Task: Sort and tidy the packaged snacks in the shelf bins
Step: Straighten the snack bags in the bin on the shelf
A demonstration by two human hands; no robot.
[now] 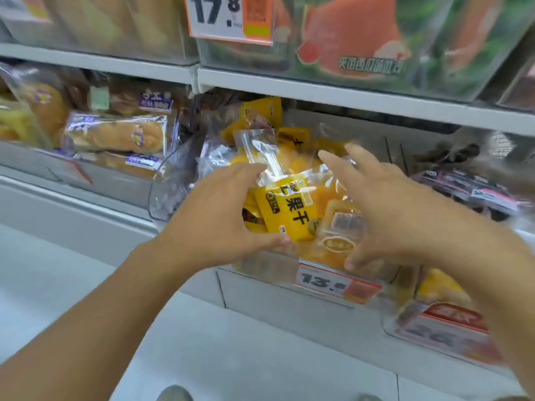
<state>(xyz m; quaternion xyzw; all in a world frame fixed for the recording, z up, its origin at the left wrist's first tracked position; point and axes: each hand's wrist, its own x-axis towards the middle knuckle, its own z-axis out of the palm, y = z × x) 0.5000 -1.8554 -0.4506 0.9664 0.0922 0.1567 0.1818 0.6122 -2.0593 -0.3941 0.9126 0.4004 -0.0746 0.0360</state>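
You're mid-tidy on the clear bin (185, 180) holding the yellow snack packs, straightening the front pack. Your left hand (215, 211) has thumb and fingers curled round the left edge of the front yellow pack (285, 211), so it grips that pack. Your right hand (385, 211) is spread wide, fingers straight, at the pack's right side. Motion blur makes it hard to say whether it presses the wrapper or just hovers over it.

The front yellow pack stands tilted at the front of the clear bin, just above the 13.8 price tag (335, 280) on the bin's front wall. Behind it in the same bin lies a loose pile of more yellow packs (262, 111) and clear wrappers, not lined up.

Next move likely calls for squaring that pack upright between both hands, then pushing the pile behind it back and level.

Left of the clear bin, a neighbouring bin holds bread rolls (115, 133) in purple-labelled wrappers. Right of it, dark packs (469, 188) sit in another bin.
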